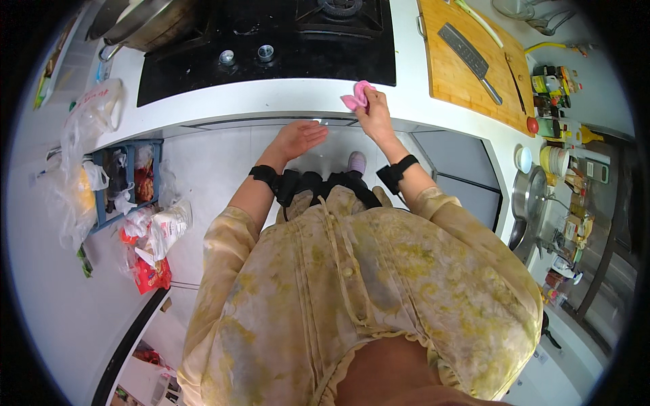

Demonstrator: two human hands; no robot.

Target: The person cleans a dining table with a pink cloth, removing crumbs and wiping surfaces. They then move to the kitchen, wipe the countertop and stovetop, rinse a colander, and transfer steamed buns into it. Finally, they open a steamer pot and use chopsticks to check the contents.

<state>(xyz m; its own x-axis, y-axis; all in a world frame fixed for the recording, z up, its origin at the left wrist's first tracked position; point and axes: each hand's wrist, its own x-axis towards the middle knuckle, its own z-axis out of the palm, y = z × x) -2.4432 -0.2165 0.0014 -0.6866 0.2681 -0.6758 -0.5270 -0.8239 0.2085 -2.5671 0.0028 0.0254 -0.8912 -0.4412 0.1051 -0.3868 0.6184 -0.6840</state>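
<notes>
A bunched pink cloth (361, 94) is gripped in my right hand (376, 114), over the front edge of the white countertop (304, 94). Just beyond it lies the near right corner of the black glass gas cooktop (304, 58). My left hand (300, 139) hangs in the air in front of the counter edge, palm turned inward, and holds nothing. Its fingers are extended and lie close together, with the thumb hard to make out. Two round control knobs (265, 53) sit on the cooktop's front part.
A large metal pan (147, 30) stands at the cooktop's left. To the right, a cleaver (469, 58) rests on a wooden cutting board (447, 81), near a scallion (480, 23). Bottles, bowls and a sink (530, 193) line the right counter. A blue rack (131, 167) with bagged food stands left.
</notes>
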